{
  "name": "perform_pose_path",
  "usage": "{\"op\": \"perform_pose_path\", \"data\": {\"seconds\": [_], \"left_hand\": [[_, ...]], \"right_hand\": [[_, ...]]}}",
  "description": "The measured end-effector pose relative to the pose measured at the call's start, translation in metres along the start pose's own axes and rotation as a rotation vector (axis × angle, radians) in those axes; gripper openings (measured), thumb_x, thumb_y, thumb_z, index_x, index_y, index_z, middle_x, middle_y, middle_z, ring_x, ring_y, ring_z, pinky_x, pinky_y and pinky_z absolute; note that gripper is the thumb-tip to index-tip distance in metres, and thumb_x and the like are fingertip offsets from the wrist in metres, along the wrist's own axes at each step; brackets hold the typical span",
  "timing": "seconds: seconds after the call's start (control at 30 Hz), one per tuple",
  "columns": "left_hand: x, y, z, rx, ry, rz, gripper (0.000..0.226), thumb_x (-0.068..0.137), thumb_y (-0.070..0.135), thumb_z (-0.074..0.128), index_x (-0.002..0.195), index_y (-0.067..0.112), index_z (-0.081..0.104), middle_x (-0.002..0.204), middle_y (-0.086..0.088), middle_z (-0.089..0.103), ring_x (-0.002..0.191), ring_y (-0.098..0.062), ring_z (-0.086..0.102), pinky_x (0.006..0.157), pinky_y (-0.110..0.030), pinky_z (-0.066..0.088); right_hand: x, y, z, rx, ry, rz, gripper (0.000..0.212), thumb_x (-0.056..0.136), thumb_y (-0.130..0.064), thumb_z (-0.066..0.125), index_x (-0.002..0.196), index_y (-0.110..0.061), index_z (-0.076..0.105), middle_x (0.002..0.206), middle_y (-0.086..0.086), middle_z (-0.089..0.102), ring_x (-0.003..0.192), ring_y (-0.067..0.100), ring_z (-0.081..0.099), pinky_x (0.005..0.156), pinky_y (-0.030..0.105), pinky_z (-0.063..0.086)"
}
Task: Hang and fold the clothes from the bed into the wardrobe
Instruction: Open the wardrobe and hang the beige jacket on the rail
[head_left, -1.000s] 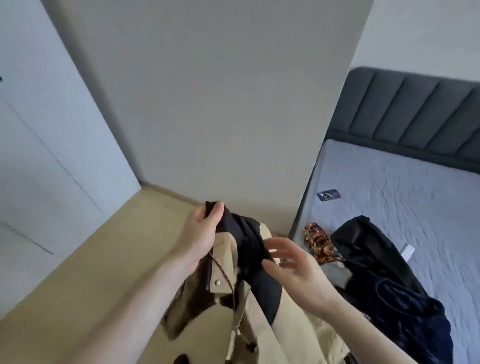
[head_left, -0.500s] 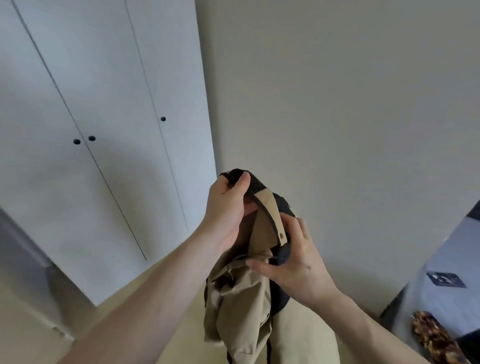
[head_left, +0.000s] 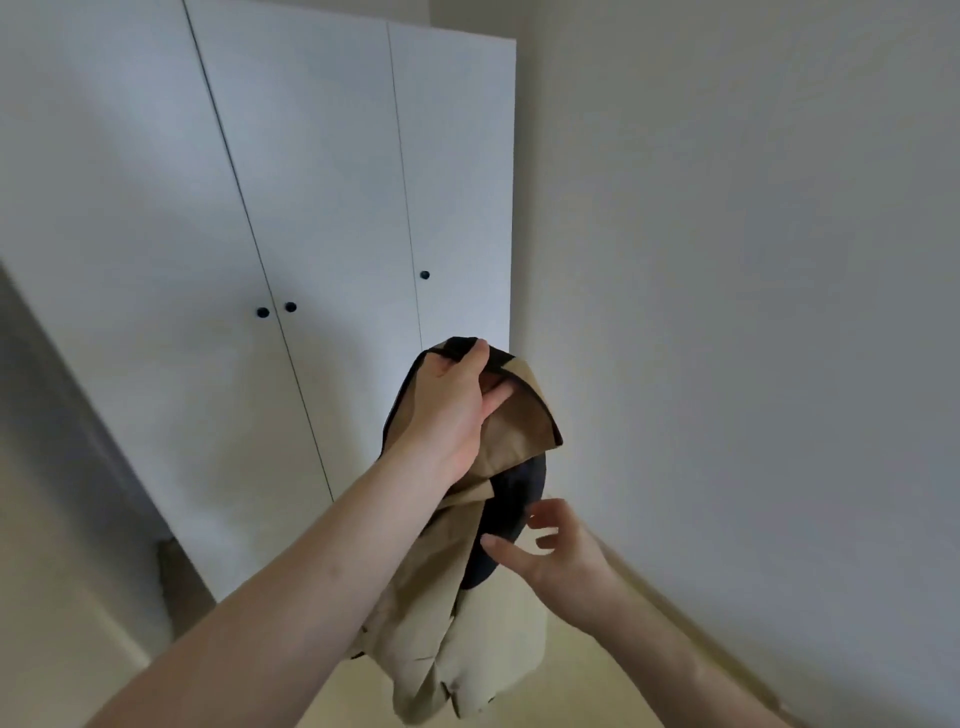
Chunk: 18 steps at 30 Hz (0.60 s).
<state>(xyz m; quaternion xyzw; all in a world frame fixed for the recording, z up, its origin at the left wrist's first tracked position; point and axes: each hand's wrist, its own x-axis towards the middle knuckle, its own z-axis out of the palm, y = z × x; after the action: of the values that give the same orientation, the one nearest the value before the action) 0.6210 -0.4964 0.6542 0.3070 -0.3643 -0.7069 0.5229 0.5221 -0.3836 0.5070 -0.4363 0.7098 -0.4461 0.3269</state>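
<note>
Tan-and-black fabric jacket (head_left: 483, 587) hanging lengthwise from gripping left hand (head_left: 451, 410); loose-fingered, empty right hand (head_left: 553, 551) nearer its right; closed white wardrobe (head_left: 322, 208) far behind.

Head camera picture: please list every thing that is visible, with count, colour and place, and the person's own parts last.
jacket: one, beige with black lining, hanging from the left hand, centre.
wardrobe: one, white, three closed doors, left and centre.
door knobs: three, black, two close together, one further right.
wall: one, off-white, right.
floor: one, pale beige, bottom.
left hand: one, grips the jacket's top edge.
right hand: one, fingers spread, beside the dark lining; contact unclear.
</note>
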Motion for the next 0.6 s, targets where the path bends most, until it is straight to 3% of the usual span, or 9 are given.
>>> {"op": "perform_pose_path", "data": {"seconds": [0.1,0.17,0.27,0.33,0.4,0.5,0.6], "left_hand": [[0.04,0.011,-0.006,-0.037,0.038,0.028,0.006,0.099,0.008,0.062,0.1,0.003,0.058,0.095,-0.008,0.065,0.067,-0.006,0.073,0.067,-0.026,0.061],[0.069,0.019,-0.01,-0.046,0.056,0.051,0.007,0.1,0.007,0.062,0.097,0.001,0.059,0.092,-0.009,0.066,0.068,-0.008,0.073,0.069,-0.027,0.062],[0.113,0.034,-0.016,-0.072,0.106,0.1,0.008,0.1,0.009,0.062,0.096,0.002,0.06,0.09,-0.007,0.069,0.071,-0.011,0.076,0.082,-0.032,0.063],[0.142,0.045,-0.022,-0.094,0.133,0.129,0.007,0.1,0.009,0.062,0.1,0.002,0.06,0.092,-0.006,0.071,0.075,-0.013,0.077,0.088,-0.034,0.061],[0.172,0.06,-0.034,-0.117,0.162,0.171,0.007,0.1,0.008,0.061,0.102,0.001,0.062,0.09,-0.008,0.074,0.079,-0.015,0.077,0.082,-0.033,0.062],[0.214,0.086,-0.068,-0.112,0.245,0.241,0.008,0.1,0.005,0.06,0.101,-0.002,0.063,0.092,-0.011,0.076,0.086,-0.019,0.077,0.073,-0.03,0.062],[0.244,0.104,-0.11,0.07,0.358,0.273,0.008,0.099,0.008,0.062,0.101,0.001,0.065,0.102,-0.014,0.074,0.089,-0.023,0.076,0.071,-0.03,0.062]], "right_hand": [[0.045,-0.014,0.039,0.016,-0.092,0.048,0.1,0.051,-0.089,0.073,0.129,-0.036,0.041,0.124,-0.022,0.05,0.108,0.001,0.054,0.078,0.017,0.044],[0.082,-0.026,0.059,0.061,-0.112,0.053,0.097,0.052,-0.085,0.076,0.128,-0.037,0.04,0.123,-0.022,0.05,0.107,0.0,0.054,0.078,0.017,0.044],[0.147,-0.037,0.083,0.105,-0.108,0.037,0.084,0.064,-0.069,0.08,0.131,-0.029,0.049,0.125,-0.015,0.055,0.113,0.007,0.058,0.085,0.021,0.049],[0.191,-0.038,0.092,0.06,-0.114,0.016,0.051,0.079,-0.052,0.076,0.119,-0.025,0.06,0.117,-0.012,0.062,0.11,0.013,0.062,0.084,0.022,0.051],[0.233,-0.038,0.094,0.014,-0.127,-0.028,0.017,0.092,-0.035,0.065,0.095,-0.019,0.069,0.098,-0.004,0.072,0.087,0.013,0.066,0.071,0.021,0.052],[0.291,-0.043,0.085,0.015,-0.111,-0.121,0.023,0.101,-0.027,0.055,0.082,-0.024,0.067,0.085,-0.004,0.072,0.066,0.009,0.064,0.054,0.014,0.046],[0.339,-0.061,0.077,0.102,-0.065,-0.193,0.025,0.105,-0.027,0.048,0.085,-0.022,0.063,0.081,-0.005,0.067,0.071,0.009,0.061,0.061,0.017,0.044]]}}
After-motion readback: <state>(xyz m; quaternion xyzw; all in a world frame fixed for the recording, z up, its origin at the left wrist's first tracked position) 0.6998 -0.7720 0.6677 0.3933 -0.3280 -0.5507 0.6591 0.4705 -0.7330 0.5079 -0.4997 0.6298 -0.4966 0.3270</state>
